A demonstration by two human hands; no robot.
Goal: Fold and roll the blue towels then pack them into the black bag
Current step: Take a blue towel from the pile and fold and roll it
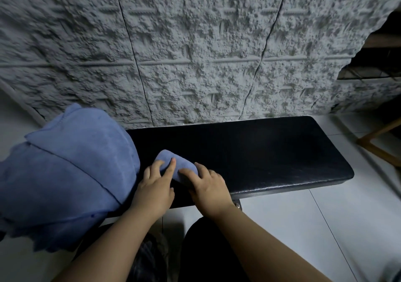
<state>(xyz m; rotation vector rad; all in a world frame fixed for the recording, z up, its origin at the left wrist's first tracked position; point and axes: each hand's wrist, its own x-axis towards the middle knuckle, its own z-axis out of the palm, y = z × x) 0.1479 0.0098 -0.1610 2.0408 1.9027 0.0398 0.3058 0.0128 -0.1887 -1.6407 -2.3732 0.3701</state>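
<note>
The small blue towel roll (173, 162) lies on the black padded bench (260, 151), near its left end and close to the front edge. Its long axis slants from far-left to near-right. The left hand (155, 186) rests on the roll's left half with fingers curled over the top, one finger stretched along it; the right hand (206, 184) clamps the near-right end, fingers bent round the cloth. Both hands sit on the near side of the roll, so a push away from the body would likely tighten it. Just left of the roll, a heap of blue towels (71, 169) covers the bench end, touching the left wrist. No black bag can be picked out for certain. Behind stands a rough grey wall (195, 54).
</note>
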